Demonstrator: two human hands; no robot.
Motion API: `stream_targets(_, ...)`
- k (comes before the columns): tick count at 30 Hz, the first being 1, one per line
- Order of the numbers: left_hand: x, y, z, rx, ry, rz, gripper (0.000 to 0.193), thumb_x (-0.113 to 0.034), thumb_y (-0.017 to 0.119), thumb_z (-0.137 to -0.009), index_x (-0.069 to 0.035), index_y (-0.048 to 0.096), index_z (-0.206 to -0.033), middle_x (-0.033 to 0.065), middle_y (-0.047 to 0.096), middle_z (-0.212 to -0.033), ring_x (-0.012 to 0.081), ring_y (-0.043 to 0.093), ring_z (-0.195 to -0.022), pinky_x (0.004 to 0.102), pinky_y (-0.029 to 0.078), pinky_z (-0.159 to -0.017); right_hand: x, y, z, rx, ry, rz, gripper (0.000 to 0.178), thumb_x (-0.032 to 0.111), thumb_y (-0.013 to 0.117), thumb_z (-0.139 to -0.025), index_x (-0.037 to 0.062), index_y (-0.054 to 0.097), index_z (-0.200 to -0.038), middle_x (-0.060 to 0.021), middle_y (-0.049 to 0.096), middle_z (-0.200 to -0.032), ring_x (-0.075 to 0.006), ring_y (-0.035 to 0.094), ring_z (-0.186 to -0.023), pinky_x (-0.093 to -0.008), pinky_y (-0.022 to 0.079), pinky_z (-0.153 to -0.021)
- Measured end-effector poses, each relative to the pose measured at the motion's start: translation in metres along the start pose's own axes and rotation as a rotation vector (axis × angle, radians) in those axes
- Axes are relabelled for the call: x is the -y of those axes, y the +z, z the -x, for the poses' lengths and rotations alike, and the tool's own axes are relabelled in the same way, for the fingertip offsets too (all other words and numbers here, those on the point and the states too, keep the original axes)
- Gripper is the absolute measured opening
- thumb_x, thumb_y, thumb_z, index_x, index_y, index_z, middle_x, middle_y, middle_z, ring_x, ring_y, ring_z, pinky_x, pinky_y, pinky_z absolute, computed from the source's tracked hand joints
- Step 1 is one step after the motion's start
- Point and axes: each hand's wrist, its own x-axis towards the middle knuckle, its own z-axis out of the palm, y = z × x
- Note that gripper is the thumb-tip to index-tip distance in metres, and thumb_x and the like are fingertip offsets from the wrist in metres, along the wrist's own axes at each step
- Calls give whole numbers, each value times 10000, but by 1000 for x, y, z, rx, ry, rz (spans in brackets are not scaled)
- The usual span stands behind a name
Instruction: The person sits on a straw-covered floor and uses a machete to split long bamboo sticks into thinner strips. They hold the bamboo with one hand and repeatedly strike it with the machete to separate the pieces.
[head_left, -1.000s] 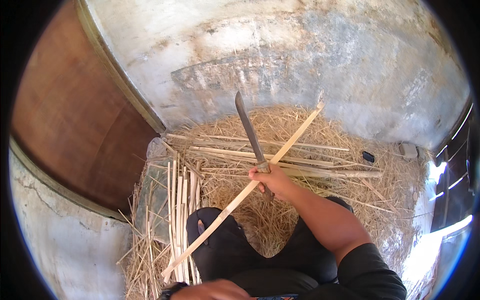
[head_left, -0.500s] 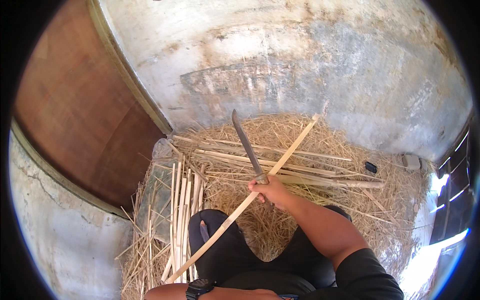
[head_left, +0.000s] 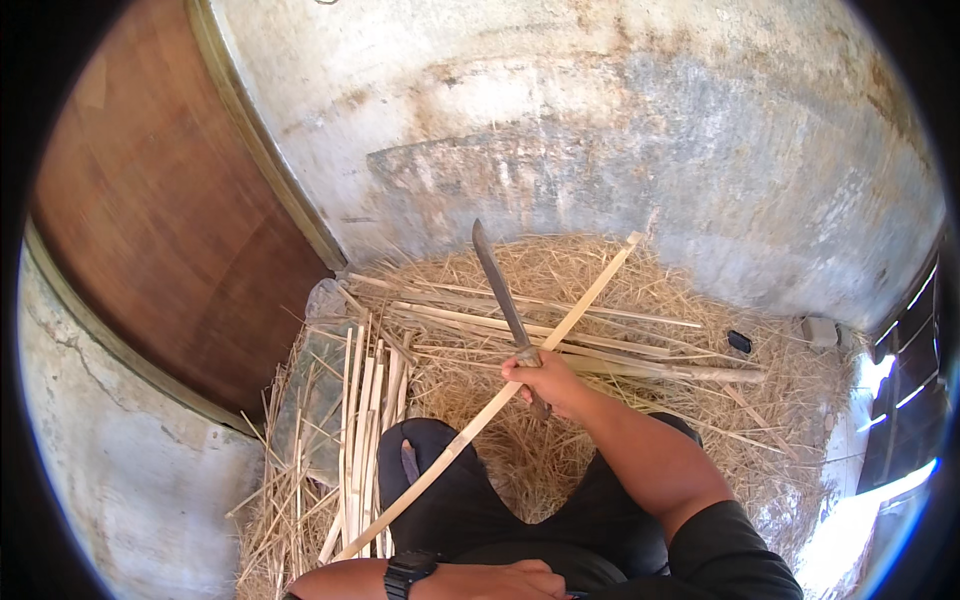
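Note:
My right hand [head_left: 543,381] is closed round the handle of a long-bladed machete [head_left: 499,284] and a pale split-bamboo strip [head_left: 460,443]. The two cross at my fingers. The blade points up toward the wall, its tip bent slightly left. The strip slants from beside my left forearm, over my left knee, to an end near the wall. My left hand [head_left: 530,579] rests low against my waist, below a black wristwatch, its fingers curled and partly cut off by the lower edge. Whatever it may hold is hidden.
Bamboo strips [head_left: 363,425] lie upright in the view left of my knee; others [head_left: 600,345] lie crosswise beyond my hand. Straw [head_left: 640,270] covers the ground. A stained wall [head_left: 560,130] stands ahead, a brown door panel [head_left: 180,230] left. A small black object [head_left: 739,342] lies right.
My right hand, the machete and the strip shift slightly right in view, as does the background. My left hand has come a little higher into view, its knuckles now more visible.

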Motion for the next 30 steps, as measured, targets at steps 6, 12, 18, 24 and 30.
stream_targets(6, -3, -5, 20, -102, -65, -410, 120, -195, 652, -862, -95, 624, -920, 78, 632, -918, 289, 580, -857, 423, 426, -780, -1, 3, -1, -9, -25, 11, 238, 131, 761, -866, 8, 618, -1010, -46, 619, -759, -103, 526, -512, -265, 415, -471)
stream_targets(12, -24, 4, 20, -396, 240, -836, 57, -133, 645, -823, -95, 621, -858, 76, 675, -917, 270, 617, -794, 415, 461, -642, -4, -3, -4, 6, 8, 3, 235, 123, 754, -878, 34, 612, -1043, -43, 626, -827, -95, 533, -551, -262, 434, -491)
stream_targets(18, -35, -2, 19, -411, 165, -710, 55, -145, 644, -837, -95, 634, -855, 83, 694, -911, 267, 625, -775, 415, 455, -668, -3, -5, -4, -23, 23, 14, 236, 121, 755, -873, 38, 612, -1041, -49, 631, -853, -96, 535, -553, -262, 436, -491)
stream_targets(24, -51, 10, 13, -747, 361, -834, 112, -161, 657, -863, -91, 576, -834, 48, 639, -755, 232, 618, -679, 354, 470, -669, -3, -5, -2, -22, 33, 10, 244, 119, 760, -870, 25, 610, -1039, -54, 631, -826, -97, 531, -549, -264, 432, -488)
stream_targets(30, -110, -2, 38, -694, 584, -1372, 133, -215, 610, -941, -87, 584, -913, 7, 621, -763, 180, 626, -666, 334, 471, -587, -4, -4, -2, -31, 20, 16, 234, 122, 760, -869, 20, 617, -1023, -54, 633, -809, -98, 532, -542, -266, 428, -485)
